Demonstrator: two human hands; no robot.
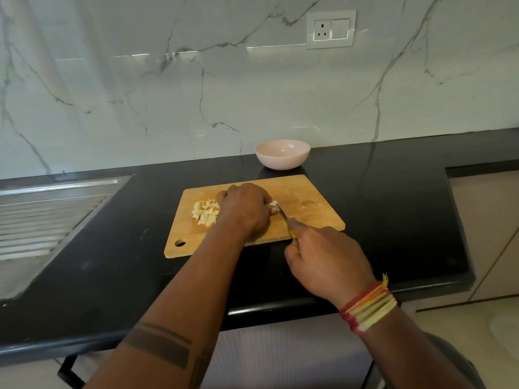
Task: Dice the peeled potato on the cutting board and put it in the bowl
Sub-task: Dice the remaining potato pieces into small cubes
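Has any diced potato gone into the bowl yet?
No, the bowl looks empty, and the diced potato lies piled on the cutting board.

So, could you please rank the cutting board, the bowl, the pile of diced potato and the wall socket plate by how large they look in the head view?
1. cutting board
2. bowl
3. wall socket plate, close to the bowl in apparent size and farther away, so that order is unsure
4. pile of diced potato, partly hidden by the left hand

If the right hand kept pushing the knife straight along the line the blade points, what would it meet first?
Most likely the left hand: the knife, held by the right hand, points up-left, its tip at those fingers. Any potato beneath them is hidden, so depth is uncertain.
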